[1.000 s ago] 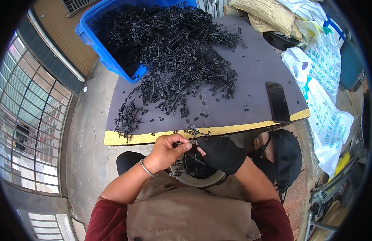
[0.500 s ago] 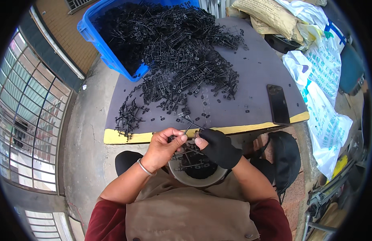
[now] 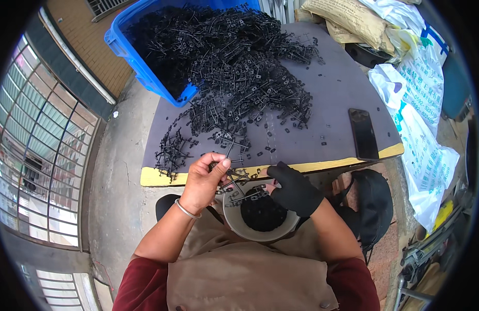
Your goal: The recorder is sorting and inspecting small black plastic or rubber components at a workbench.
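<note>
Left hand (image 3: 202, 181) and gloved right hand (image 3: 294, 187) pinch one black plastic sprue (image 3: 234, 179), fingers closed. A grey bowl (image 3: 239, 228) sits at 6 o'clock beneath them.

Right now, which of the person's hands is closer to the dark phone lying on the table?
The right. The gloved right hand is below and left of the phone, near the table edge. The bare left hand is farther left, beyond the right hand.

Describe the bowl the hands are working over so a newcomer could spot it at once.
Start at the grey table heaped with black plastic parts, then drop to its yellow front edge. Just below it, on the person's lap, sits the bowl, under the left hand and gloved right hand. It is the only round, pale container, unlike the blue crate.
</note>
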Motion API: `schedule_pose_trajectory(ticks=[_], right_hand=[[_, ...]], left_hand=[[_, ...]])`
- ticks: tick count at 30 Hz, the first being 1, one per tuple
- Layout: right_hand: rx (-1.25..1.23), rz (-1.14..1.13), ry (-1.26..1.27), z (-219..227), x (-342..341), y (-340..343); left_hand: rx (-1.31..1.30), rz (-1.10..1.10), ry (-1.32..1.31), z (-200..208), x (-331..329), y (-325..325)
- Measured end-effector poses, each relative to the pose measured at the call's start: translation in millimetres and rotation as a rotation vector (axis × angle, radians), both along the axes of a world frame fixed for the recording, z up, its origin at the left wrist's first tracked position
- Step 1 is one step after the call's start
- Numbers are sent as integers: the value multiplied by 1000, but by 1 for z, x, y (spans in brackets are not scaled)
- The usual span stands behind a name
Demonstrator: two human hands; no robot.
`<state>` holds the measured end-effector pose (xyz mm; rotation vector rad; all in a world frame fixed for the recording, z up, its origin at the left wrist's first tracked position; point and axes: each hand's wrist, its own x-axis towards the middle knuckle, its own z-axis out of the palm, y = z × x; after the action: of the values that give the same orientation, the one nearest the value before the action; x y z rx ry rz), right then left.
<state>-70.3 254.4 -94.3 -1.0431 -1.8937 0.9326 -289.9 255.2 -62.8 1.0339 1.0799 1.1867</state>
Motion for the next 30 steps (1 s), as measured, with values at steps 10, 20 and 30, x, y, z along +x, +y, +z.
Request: schedule_pose_trajectory(ticks=[10,20,30], right_hand=[[-378,147,349,31,-16,-13],[-495,-8,927,30,-9,-30],[68,44,-107,-6,-3,0]], left_hand=[[-2,-243,-216,14,30,-21],[-95,-163,-517,11,21,-17],[-59,-149,-516,2,-2,-2]])
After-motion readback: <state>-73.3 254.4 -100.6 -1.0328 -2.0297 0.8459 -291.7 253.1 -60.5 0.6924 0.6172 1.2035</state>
